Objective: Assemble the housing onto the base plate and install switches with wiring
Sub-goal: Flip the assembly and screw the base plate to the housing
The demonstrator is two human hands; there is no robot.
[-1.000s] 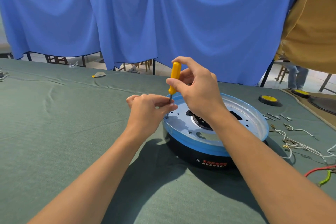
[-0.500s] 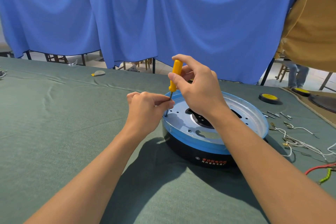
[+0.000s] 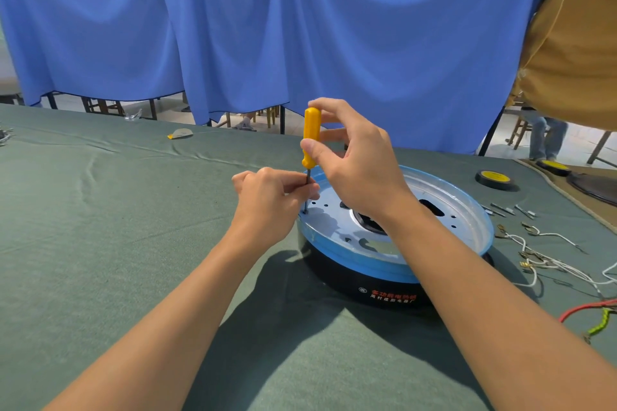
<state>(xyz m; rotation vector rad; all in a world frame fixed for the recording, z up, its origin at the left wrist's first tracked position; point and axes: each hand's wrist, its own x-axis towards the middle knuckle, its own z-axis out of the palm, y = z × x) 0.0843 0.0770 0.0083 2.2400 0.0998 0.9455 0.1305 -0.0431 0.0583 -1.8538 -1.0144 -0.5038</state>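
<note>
Yellow-handled screwdriver (image 3: 312,135) stands near upright over a hole at the left edge of the base plate (image 3: 464,210), which sits on the black housing (image 3: 334,279) mid-table.

Right hand (image 3: 360,167): thumb and fingertips clamped on the handle.

Left hand (image 3: 268,198): fingers pinched together round the shaft just above the tip.

Screw too small to confirm.

Judgement: hold the shaft plumb, press down lightly, turn in short twists. A tilt risks slipping out or cross-threading.

Wires (image 3: 547,264) lie loose to the right, well apart.

Shiny metal base plate (image 3: 444,210); glossy plastic screwdriver (image 3: 311,137); matt tablecloth (image 3: 100,227).
</note>
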